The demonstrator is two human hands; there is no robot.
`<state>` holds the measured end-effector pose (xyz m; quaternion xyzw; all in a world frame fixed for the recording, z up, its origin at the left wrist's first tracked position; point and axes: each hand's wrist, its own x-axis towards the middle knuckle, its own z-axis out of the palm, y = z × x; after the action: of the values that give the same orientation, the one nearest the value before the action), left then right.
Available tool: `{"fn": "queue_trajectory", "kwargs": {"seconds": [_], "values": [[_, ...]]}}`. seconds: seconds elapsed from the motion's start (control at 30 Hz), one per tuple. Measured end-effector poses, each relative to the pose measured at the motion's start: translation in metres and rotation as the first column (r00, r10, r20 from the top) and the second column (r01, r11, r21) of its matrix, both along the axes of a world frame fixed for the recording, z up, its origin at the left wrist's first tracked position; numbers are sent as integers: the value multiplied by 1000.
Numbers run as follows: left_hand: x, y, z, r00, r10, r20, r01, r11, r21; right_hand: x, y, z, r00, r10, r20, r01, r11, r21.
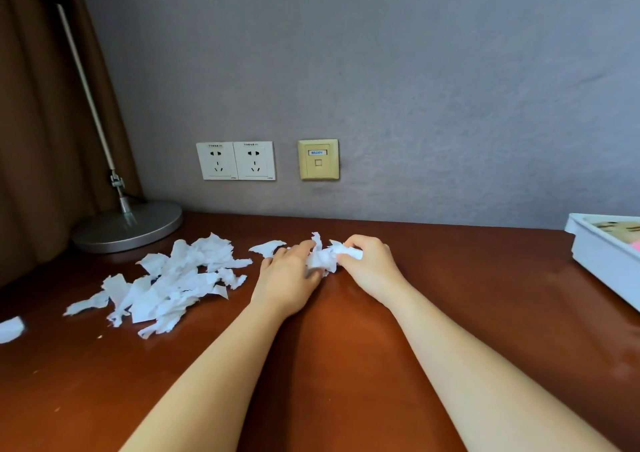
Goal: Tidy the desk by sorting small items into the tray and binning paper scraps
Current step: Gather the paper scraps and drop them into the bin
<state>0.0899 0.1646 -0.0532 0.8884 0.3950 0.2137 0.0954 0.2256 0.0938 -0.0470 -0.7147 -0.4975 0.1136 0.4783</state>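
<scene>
Loose paper scraps (173,278) litter the tabletop's (346,347) left side. Near the back edge, the left hand (291,271) and right hand (367,264) both grip a crumpled wad (325,257). The tray (602,254) sits at the right edge. Scrap-gathering seems to be in hand; the next move probably calls for scooping in the loose pile.

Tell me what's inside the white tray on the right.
The white tray holds a tan item and a bright pink bit. Its near wall and the picture's edge hide the rest.
</scene>
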Motion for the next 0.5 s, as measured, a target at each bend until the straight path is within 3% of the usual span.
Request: {"fn": "queue_trajectory", "kwargs": {"seconds": [0.1, 0.17, 0.5], "values": [[2, 6, -2, 991, -39, -125, 45, 998, 44, 0, -1, 0, 999, -6, -32, 5, 1000, -11], [4, 10, -2, 990, -49, -133, 53, 998, 28, 0, -2, 0, 999, -2, -48, 2, 1000, -15], [3, 6, 0, 977, -172, 129, 164, 984, 66, 2, -3, 3, 988, -20, -154, 28, 998, 51]]}}
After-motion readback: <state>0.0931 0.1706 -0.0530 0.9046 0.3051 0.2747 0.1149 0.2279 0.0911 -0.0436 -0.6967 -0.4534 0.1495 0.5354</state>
